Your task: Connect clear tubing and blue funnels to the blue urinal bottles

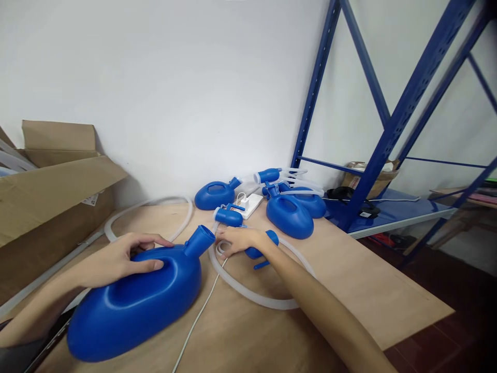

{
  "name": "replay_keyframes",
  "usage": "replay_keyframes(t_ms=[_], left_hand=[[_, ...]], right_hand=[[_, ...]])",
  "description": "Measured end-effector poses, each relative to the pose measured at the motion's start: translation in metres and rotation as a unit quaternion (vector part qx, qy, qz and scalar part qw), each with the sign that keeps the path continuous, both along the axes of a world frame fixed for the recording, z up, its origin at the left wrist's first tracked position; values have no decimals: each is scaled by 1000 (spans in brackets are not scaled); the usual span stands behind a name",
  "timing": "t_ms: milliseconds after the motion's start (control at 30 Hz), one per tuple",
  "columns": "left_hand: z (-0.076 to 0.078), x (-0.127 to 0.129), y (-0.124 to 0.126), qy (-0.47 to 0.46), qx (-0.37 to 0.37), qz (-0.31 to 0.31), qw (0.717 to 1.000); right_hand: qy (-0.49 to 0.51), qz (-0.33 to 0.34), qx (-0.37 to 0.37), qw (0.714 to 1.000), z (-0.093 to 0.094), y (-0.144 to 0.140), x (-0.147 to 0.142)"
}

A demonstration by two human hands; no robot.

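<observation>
A glossy, deep-blue bottle sits toward the near left part of the wooden surface. Its body is long and rounded, swelling into a broad, smooth end at the near left and carrying soft pale highlights. An elongated handle recess with rounded edges is moulded into the upper side. At the other end, a short cylindrical neck rises at a slant toward the back edge of the surface; its round mouth is open, showing a darker inside, and a small nub stands at the neck's base.

The left hand has its grip on the bottle at the handle, thumb lying in the recess and fingers over the far side. The right hand, just beyond the mouth, reaches down with bent fingers to a small pale coil; I cannot tell whether its grip is closed on it.

A translucent tube loops under the right forearm, beside a partly hidden blue cap piece. Two more blue bottles overlap near the far right corner of the surface, and an open cardboard box stands along its left edge.
</observation>
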State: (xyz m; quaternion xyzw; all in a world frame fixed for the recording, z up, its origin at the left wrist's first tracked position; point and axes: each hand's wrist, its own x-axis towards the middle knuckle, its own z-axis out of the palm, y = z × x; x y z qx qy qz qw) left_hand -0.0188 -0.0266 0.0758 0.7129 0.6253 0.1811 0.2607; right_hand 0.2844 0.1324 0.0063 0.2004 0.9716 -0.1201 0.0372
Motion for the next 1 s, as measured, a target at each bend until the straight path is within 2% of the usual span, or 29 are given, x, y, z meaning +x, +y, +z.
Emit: replay_keyframes(t_ms=[100,233,367,467,533,633,700,733,867,1000], left_hand=[[4,8,3,5,-18,-41,999],[-1,11,1,26,7,-42,999],[-6,11,1,36,21,-35,999],[2,12,2,23,-28,-52,998],[11,17,3,18,-61,-70,996],[27,28,8,63,-67,-82,992],[32,35,13,107,-57,-80,989],[33,39,15,122,-55,-79,988],[25,46,26,131,-66,-78,986],[16,46,32,103,-54,-112,987]], right_hand=[[-5,-25,17,1000,1,-3,0],[7,-31,61,998,6,-7,-1],[76,-37,92,992,21,-8,5],[168,-62,45,983,37,-8,16],[244,-83,-30,966,45,-8,21],[353,-91,-177,914,47,-10,18],[399,-78,-241,881,42,-14,8],[407,-62,-257,874,38,-18,2],[411,3,-258,875,22,-34,-23],[444,-32,-204,872,13,-47,-37]])
